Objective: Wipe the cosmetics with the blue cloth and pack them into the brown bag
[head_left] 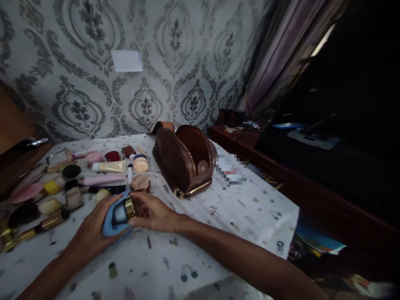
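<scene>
Pixelated pack (231, 168) R of brown bag (170, 160), print unreadable; labels on cosmetics (111, 167) at L too small to read. L hand (92, 221) cups blue cloth (108, 225) round a glass bottle (119, 213), just in front of cosmetics on worktop (250, 204); R hand (154, 212) pinches its gold cap (130, 208), forearm slanting in from lower R. Bag's upright, zip open, inside dark, contents n/a to eye.

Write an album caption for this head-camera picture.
Left hand cradles a glossy gold-capped container in soft blue cloth, right hand at its cap, near an open brown leather-look bag.
</scene>
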